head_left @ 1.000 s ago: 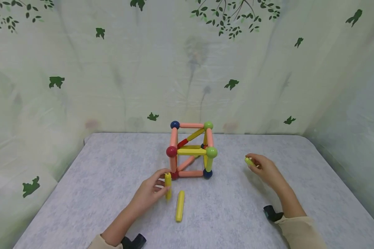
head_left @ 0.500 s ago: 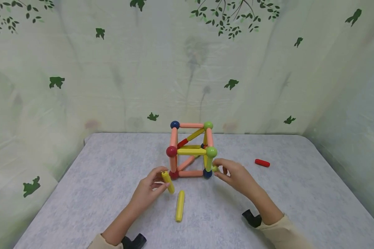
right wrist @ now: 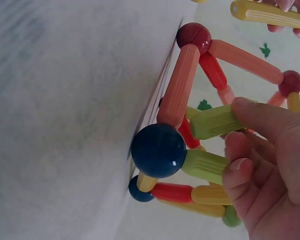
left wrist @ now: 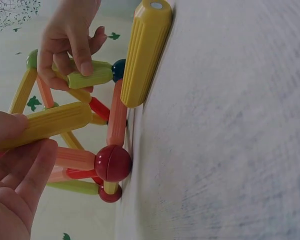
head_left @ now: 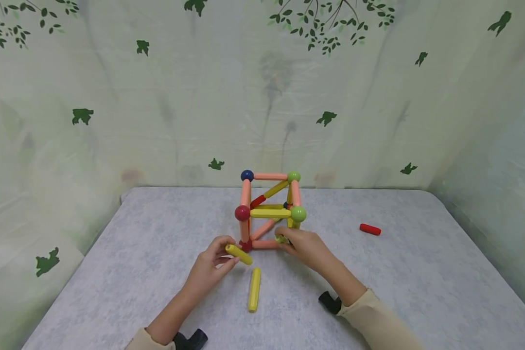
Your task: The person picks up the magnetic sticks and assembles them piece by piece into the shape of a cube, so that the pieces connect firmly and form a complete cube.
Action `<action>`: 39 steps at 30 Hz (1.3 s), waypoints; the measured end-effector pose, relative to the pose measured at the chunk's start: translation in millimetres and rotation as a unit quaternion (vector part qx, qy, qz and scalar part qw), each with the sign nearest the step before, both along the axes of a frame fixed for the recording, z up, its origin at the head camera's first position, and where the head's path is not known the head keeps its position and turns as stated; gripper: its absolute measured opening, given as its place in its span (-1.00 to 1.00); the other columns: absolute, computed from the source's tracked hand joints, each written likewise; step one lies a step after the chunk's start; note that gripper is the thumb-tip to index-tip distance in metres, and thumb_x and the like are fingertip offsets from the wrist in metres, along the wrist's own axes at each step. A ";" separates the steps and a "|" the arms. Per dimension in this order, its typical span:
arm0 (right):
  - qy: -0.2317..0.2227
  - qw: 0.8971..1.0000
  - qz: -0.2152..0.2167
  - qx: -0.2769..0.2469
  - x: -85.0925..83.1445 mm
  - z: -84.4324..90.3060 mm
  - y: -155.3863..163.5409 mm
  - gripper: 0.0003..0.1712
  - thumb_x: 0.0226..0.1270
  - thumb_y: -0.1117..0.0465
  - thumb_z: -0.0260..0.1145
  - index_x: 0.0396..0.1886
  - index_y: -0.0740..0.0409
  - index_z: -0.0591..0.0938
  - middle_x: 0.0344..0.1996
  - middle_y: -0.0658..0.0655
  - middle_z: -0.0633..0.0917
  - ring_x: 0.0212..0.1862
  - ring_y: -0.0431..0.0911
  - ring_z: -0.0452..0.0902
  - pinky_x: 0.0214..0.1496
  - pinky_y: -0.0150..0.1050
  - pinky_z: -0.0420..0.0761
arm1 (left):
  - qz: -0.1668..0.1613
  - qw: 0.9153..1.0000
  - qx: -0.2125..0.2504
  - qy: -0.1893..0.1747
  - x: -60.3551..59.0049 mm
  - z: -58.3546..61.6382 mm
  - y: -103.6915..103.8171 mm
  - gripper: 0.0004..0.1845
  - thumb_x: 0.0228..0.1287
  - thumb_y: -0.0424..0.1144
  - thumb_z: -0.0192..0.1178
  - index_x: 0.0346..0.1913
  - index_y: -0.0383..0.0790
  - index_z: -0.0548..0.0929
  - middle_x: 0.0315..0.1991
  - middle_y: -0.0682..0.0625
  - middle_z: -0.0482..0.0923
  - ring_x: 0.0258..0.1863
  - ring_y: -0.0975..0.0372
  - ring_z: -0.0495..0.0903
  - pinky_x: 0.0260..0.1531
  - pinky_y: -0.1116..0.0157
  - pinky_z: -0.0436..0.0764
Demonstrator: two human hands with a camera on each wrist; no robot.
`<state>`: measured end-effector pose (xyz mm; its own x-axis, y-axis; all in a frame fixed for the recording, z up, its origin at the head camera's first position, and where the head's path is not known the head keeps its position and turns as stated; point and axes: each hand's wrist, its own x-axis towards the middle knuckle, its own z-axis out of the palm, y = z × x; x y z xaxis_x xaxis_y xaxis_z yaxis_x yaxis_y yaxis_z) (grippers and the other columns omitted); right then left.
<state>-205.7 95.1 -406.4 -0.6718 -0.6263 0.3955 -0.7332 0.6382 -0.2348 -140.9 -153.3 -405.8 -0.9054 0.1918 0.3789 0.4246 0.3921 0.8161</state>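
Note:
A cube frame (head_left: pixel 269 209) of coloured rods and balls stands at the middle of the grey table (head_left: pixel 135 272). My left hand (head_left: pixel 214 265) pinches a yellow rod (head_left: pixel 239 254) just in front of the frame's red lower-left ball (head_left: pixel 246 245); the same yellow rod (left wrist: pixel 45 124) shows in the left wrist view. My right hand (head_left: pixel 304 245) holds a short light-green rod (head_left: pixel 282 238) against the frame's lower front right corner. That green rod (right wrist: pixel 215 121) lies above the dark blue ball (right wrist: pixel 158 150) in the right wrist view.
A loose yellow rod (head_left: pixel 253 289) lies on the table in front of the frame, between my hands. A short red rod (head_left: pixel 370 229) lies to the right. A leaf-printed curtain (head_left: pixel 157 97) closes off the back and sides.
My right hand carried the green rod from the right side of the table in to the frame's front corner, uncovering the red rod. My left hand tilted its yellow rod from upright to slanted.

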 end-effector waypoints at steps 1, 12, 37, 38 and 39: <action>0.000 1.000 -0.002 0.004 -0.5 -0.3 -0.8 -0.73 0.10 0.24 0.35 -0.20 -0.01 0.50 -0.45 -0.11 0.57 -0.48 -0.29 0.39 -0.44 -0.42 0.47 | -0.003 1.000 0.002 -0.002 -0.1 -0.4 0.2 -0.58 0.02 -0.53 0.25 -0.05 -0.23 0.40 -0.17 -0.06 0.52 -0.19 0.16 0.56 -0.27 0.33 0.57; -0.005 1.000 -0.019 0.008 -1.3 -1.5 -6.3 -0.77 0.10 0.20 0.35 -0.25 0.01 0.51 -0.49 -0.11 0.52 -0.51 -0.27 0.35 -0.48 -0.44 0.44 | -0.014 0.998 0.012 0.057 7.7 22.4 19.5 -0.65 0.07 -0.59 0.17 -0.08 -0.39 0.37 -0.13 -0.16 0.55 -0.19 0.12 0.56 -0.28 0.24 0.57; -0.033 0.999 -0.032 0.000 0.9 -0.4 -9.9 -0.78 0.17 0.20 0.29 -0.19 0.13 0.56 -0.38 -0.05 0.62 -0.41 -0.25 0.48 -0.38 -0.35 0.52 | -0.028 0.997 -0.001 0.073 -26.2 4.6 43.1 -0.48 0.16 -0.47 0.16 0.19 -0.11 0.37 -0.04 -0.03 0.43 -0.26 0.21 0.52 -0.31 0.35 0.57; -0.033 0.999 -0.032 -0.002 1.1 -0.2 -9.9 -0.79 0.17 0.21 0.29 -0.19 0.14 0.56 -0.38 -0.05 0.62 -0.41 -0.25 0.48 -0.38 -0.35 0.52 | -0.029 0.996 -0.013 0.079 -26.7 4.5 42.0 -0.45 0.16 -0.46 0.16 0.22 -0.08 0.35 -0.07 -0.01 0.42 -0.32 0.22 0.50 -0.38 0.39 0.56; -0.034 0.999 -0.034 -0.002 1.1 -0.1 -9.8 -0.79 0.17 0.21 0.29 -0.19 0.14 0.56 -0.38 -0.05 0.61 -0.42 -0.25 0.48 -0.39 -0.35 0.51 | -0.031 0.996 -0.022 0.080 -27.0 4.6 41.0 -0.44 0.16 -0.44 0.17 0.23 -0.07 0.33 -0.09 0.01 0.42 -0.36 0.23 0.47 -0.44 0.41 0.55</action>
<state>-204.5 85.3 -406.5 -0.7382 -0.5770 0.3494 -0.6705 0.6848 -0.2855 -167.9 -112.3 -401.2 -0.8197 0.2640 0.5084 0.5727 0.3948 0.7184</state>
